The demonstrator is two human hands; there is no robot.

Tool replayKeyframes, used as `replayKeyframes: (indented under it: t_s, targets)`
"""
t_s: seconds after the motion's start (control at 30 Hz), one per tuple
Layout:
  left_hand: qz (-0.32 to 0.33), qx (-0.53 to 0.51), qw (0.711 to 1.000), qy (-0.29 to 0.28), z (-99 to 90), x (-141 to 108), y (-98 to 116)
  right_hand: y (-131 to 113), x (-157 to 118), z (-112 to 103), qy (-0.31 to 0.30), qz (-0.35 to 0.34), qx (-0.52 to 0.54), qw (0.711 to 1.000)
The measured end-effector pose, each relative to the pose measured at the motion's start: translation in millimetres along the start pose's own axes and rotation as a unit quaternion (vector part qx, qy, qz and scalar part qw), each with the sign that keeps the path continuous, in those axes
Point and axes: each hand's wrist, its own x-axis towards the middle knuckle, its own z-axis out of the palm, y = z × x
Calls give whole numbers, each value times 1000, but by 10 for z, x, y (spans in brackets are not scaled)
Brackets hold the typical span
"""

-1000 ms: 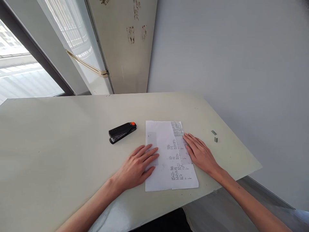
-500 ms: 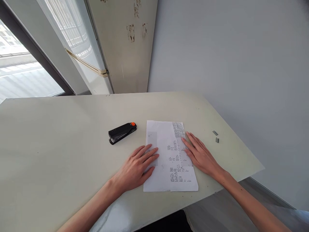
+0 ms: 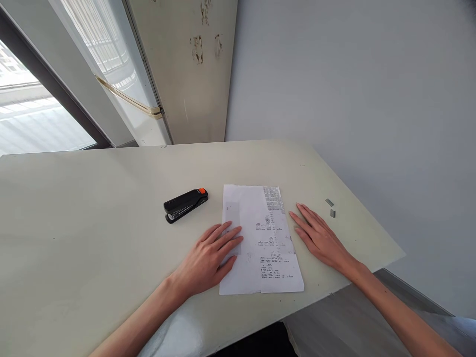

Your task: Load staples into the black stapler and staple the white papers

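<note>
A stack of printed paper sheets [image 3: 247, 275] lies in front of me, partly covered with small print and with a dense printed block at its top right. Across its left side rests my left hand [image 3: 210, 260], fingers spread and palm down. My right hand [image 3: 320, 238] is off the paper, just beyond its right edge, with the fingers stretched out over the table. A black stapler [image 3: 186, 205] with an orange patch sits up and left of the paper, untouched by either hand.
Two small grey pieces [image 3: 331, 208] lie on the pale table [image 3: 92, 213] to the right of my right hand. Behind the table stand a worn white fridge [image 3: 193, 94] and a grey wall [image 3: 353, 99]. The table's near right edge slants past my right forearm.
My right hand has slid right, off the paper's edge. My left hand stays on the sheets. The whole view has shifted slightly.
</note>
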Motion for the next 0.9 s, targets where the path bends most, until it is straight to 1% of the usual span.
replayKeyframes:
  t_s: [0.1, 0.17, 0.27, 0.33, 0.43, 0.5, 0.57, 0.63, 0.7, 0.77, 0.83, 0.9]
  targets:
    - [-4, 10, 1000, 3, 7, -9, 0, 137, 162, 72, 3, 34, -2, 999]
    - [-3, 20, 1000, 4, 9, -13, -2, 234, 353, 160, 13, 75, 7, 997]
    - [6, 39, 999, 1, 4, -15, -7, 409, 765, 304, 39, 185, 47, 981]
    - [10, 50, 999, 0, -3, -13, -8, 559, 1081, 366, 56, 226, 58, 971]
    - [12, 56, 998, -2, -15, -12, -8, 801, 1483, 368, 87, 271, 80, 955]
    - [12, 52, 999, -2, -20, -16, -8, 934, 1627, 317, 118, 289, 108, 944]
    - [9, 43, 999, 1, -20, -19, -9, 1022, 1654, 246, 164, 292, 145, 931]
    - [8, 33, 999, 5, -15, -21, -9, 1075, 1587, 168, 224, 295, 187, 910]
    - [8, 28, 1000, 8, -8, -17, -6, 1113, 1478, 86, 285, 307, 228, 879]
    - [6, 26, 1000, 8, -3, -8, -1, 1143, 1378, -3, 332, 320, 266, 847]
    - [3, 23, 1000, 4, -4, -1, 0, 1145, 1316, -97, 361, 327, 300, 820]
    - [0, 23, 1000, -2, -14, 0, -8, 1072, 1281, -180, 369, 328, 325, 807]
